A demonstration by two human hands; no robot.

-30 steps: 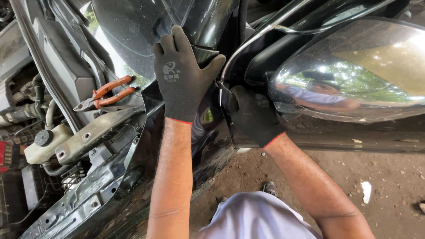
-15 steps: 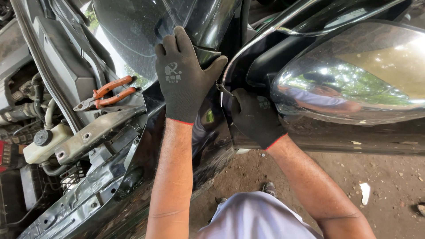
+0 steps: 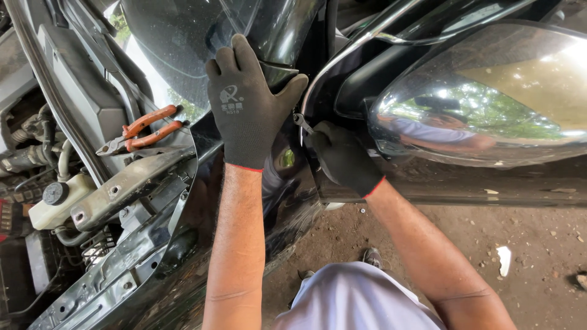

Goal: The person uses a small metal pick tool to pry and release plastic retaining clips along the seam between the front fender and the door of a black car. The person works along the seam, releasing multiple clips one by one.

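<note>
Brown dirt ground (image 3: 520, 244) below, black car all around. Small metal tool (image 3: 301, 122) in the gap at the edge of the black car panel (image 3: 287, 201), held tight in the right hand (image 3: 342, 156), fingers curled shut around it. Left hand (image 3: 251, 104) open and flat, fingers spread, pressed on the dark glass (image 3: 177, 55) just beside the tool. Black gloves on both hands. Shiny side mirror (image 3: 489, 91) off to the right. Orange-handled pliers (image 3: 143, 131) lying near the open engine bay, left of the hands. White fluid tank (image 3: 58, 205) with a black cap lower down.
</note>
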